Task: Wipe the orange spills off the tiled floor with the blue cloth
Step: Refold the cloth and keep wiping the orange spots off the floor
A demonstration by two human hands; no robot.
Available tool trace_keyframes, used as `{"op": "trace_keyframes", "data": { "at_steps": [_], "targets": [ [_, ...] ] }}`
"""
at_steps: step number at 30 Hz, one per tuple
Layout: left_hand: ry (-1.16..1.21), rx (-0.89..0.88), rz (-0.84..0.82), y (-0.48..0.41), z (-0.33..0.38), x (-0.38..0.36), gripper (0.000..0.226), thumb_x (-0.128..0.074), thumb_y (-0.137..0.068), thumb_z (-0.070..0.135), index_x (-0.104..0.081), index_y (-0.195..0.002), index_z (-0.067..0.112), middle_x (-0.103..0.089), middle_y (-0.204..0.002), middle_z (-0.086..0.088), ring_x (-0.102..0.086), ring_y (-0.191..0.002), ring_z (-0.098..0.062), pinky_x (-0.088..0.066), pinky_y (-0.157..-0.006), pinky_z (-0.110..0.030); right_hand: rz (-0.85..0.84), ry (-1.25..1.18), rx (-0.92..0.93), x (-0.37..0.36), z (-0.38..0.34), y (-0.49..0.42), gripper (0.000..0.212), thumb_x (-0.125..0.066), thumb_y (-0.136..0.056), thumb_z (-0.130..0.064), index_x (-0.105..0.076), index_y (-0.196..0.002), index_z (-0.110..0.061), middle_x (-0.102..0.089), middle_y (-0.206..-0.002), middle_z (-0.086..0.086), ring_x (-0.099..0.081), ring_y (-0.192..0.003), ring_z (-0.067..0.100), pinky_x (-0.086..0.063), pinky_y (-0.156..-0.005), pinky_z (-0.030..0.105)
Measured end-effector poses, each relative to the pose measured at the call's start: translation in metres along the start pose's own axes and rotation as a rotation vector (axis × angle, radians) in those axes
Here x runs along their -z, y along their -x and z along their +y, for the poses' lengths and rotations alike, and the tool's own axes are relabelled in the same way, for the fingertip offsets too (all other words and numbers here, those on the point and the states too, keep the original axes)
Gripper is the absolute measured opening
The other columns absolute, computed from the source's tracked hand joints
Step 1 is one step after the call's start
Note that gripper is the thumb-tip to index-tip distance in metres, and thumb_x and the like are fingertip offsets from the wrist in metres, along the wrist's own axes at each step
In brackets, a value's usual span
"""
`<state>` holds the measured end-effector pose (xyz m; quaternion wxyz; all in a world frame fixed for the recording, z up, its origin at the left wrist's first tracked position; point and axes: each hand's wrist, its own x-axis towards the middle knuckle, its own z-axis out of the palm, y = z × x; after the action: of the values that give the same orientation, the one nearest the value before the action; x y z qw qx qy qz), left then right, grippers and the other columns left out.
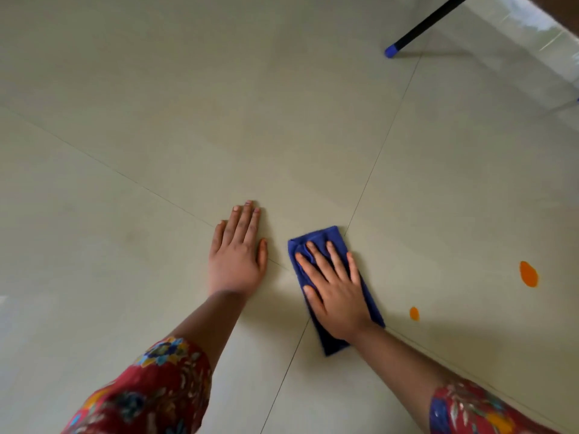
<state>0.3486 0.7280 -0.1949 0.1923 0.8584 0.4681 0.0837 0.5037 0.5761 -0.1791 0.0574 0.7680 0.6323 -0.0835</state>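
Head view: the right hand [336, 296] lies flat on the folded cloth [329, 238], fingers straight and spread, pressing it to the floor [219, 120] where the grout lines cross; the left hand [238, 258] rests flat on bare tile just beside it, fingers straight, holding nothing. Two orange marks lie to the right, apart from the cloth — the small spill [414, 313] near, the big spill [528, 274] further off. Done well, I judge, the cloth slides right under an even palm, takes the small spill first, gathers rather than smears it, then goes clean face down for the big one — left hand bracing the weight
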Motion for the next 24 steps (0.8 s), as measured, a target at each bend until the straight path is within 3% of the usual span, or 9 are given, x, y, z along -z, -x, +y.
{"op": "trace_keyframes", "data": {
  "at_steps": [2, 7, 9, 10, 12, 14, 18, 22, 24],
  "targets": [
    [-0.003, -0.001, -0.007, 0.0, 0.0, 0.001, 0.059, -0.032, -0.097, 0.035, -0.024, -0.153, 0.018, -0.018, -0.161, 0.002, -0.013, -0.149, -0.016, -0.012, -0.12, -0.036, -0.048, 0.04, 0.023, 0.009, 0.019, -0.008, 0.058, -0.026, -0.098, -0.046, -0.013, -0.154, -0.037, -0.009, -0.163, -0.009, -0.012, -0.151, 0.024, -0.011, -0.119, 0.052],
    [-0.022, -0.006, -0.021, 0.0, 0.0, 0.002, 0.06, -0.03, -0.096, 0.037, -0.025, -0.153, 0.019, -0.02, -0.16, 0.002, -0.015, -0.149, -0.017, -0.013, -0.12, -0.036, -0.199, -0.084, -0.34, 0.026, 0.039, -0.071, 0.059, -0.018, -0.102, -0.047, 0.014, -0.151, -0.038, 0.026, -0.159, -0.012, 0.02, -0.148, 0.021, 0.009, -0.119, 0.052],
    [-0.032, -0.013, -0.021, 0.0, -0.002, 0.003, 0.06, -0.029, -0.096, 0.039, -0.025, -0.153, 0.019, -0.02, -0.16, 0.002, -0.015, -0.149, -0.016, -0.012, -0.119, -0.036, -0.258, -0.105, -0.194, 0.026, 0.03, -0.062, 0.062, -0.02, -0.101, -0.048, 0.017, -0.15, -0.038, 0.032, -0.155, -0.01, 0.023, -0.147, 0.025, 0.007, -0.118, 0.057],
    [-0.036, -0.01, -0.013, 0.0, -0.001, 0.003, 0.06, -0.029, -0.096, 0.039, -0.025, -0.152, 0.02, -0.02, -0.16, 0.003, -0.015, -0.149, -0.016, -0.012, -0.119, -0.035, -0.246, -0.079, -0.026, 0.023, 0.03, -0.045, 0.064, -0.022, -0.1, -0.049, 0.016, -0.15, -0.037, 0.029, -0.156, -0.008, 0.019, -0.148, 0.028, 0.004, -0.117, 0.06],
    [-0.036, -0.009, -0.007, -0.002, -0.003, 0.003, 0.06, -0.028, -0.096, 0.042, -0.025, -0.152, 0.022, -0.019, -0.16, 0.004, -0.014, -0.148, -0.014, -0.011, -0.12, -0.035, -0.2, 0.005, 0.331, 0.016, 0.037, -0.002, 0.067, -0.028, -0.097, -0.052, 0.006, -0.152, -0.036, 0.008, -0.162, -0.005, 0.001, -0.15, 0.033, -0.002, -0.116, 0.062],
    [-0.054, 0.001, -0.01, 0.0, -0.005, 0.004, 0.06, -0.027, -0.096, 0.043, -0.023, -0.153, 0.024, -0.017, -0.161, 0.007, -0.011, -0.149, -0.012, -0.01, -0.12, -0.034, -0.143, 0.075, 0.455, 0.011, 0.073, 0.002, 0.065, -0.027, -0.097, -0.054, 0.003, -0.152, -0.038, 0.0, -0.162, -0.007, -0.005, -0.15, 0.031, 0.001, -0.115, 0.057],
    [-0.128, 0.006, -0.008, 0.002, 0.006, 0.005, 0.059, -0.024, -0.098, 0.043, -0.026, -0.152, 0.022, -0.019, -0.16, 0.006, -0.013, -0.148, -0.012, -0.011, -0.121, -0.035, -0.152, 0.01, 0.035, 0.02, 0.153, -0.06, 0.061, -0.021, -0.099, -0.054, 0.016, -0.147, -0.044, 0.02, -0.159, -0.013, 0.013, -0.15, 0.023, 0.009, -0.117, 0.05],
    [-0.104, 0.018, 0.017, 0.011, 0.043, 0.005, 0.06, -0.023, -0.095, 0.043, -0.041, -0.146, 0.017, -0.033, -0.155, 0.001, -0.027, -0.145, -0.018, -0.019, -0.119, -0.04, -0.096, -0.041, 0.057, 0.018, 0.172, -0.069, 0.059, -0.019, -0.099, -0.055, 0.01, -0.15, -0.046, 0.013, -0.162, -0.016, 0.014, -0.15, 0.018, 0.008, -0.117, 0.05],
    [-0.059, -0.031, -0.047, 0.025, 0.08, -0.007, 0.061, -0.025, -0.093, 0.044, -0.039, -0.147, 0.018, -0.031, -0.156, 0.0, -0.026, -0.145, -0.02, -0.019, -0.119, -0.04, -0.089, -0.058, 0.063, 0.014, 0.175, -0.062, 0.057, -0.019, -0.1, -0.053, 0.008, -0.15, -0.046, 0.011, -0.162, -0.017, 0.013, -0.15, 0.017, 0.007, -0.118, 0.049]
  ]
}}
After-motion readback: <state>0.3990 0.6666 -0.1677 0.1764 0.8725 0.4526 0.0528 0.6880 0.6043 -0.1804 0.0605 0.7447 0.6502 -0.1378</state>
